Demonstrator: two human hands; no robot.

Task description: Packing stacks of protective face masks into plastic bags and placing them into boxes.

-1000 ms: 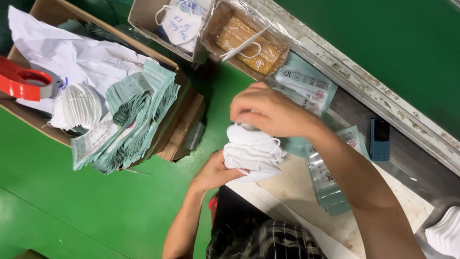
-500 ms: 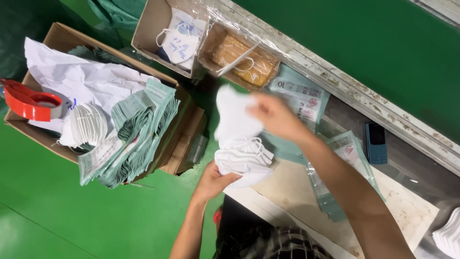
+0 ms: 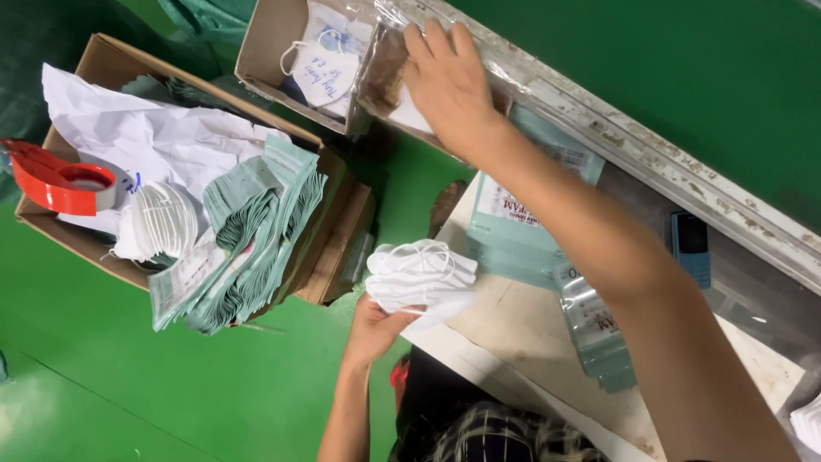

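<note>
My left hand (image 3: pixel 375 327) grips a stack of white face masks (image 3: pixel 421 275) from below, at the near edge of the pale table (image 3: pixel 522 329). My right hand (image 3: pixel 446 79) reaches far up over a small cardboard box lined with clear plastic (image 3: pixel 381 75). It lies flat there on a single white mask (image 3: pixel 412 115), which shows just under the palm. My right forearm crosses the table diagonally above a pile of teal pouches (image 3: pixel 510 224).
A big cardboard box (image 3: pixel 335 257) on the left holds green-white packets (image 3: pixel 248 239), crumpled white paper, a stack of masks (image 3: pixel 161 221) and a red tape dispenser (image 3: pixel 53 178). Another small box (image 3: pixel 261 53) holds a scribbled mask. A blue phone (image 3: pixel 691 248) lies at the right.
My right hand lifted one mask off the stack and carried it up to the plastic-lined box. My left hand kept hold of the stack.
</note>
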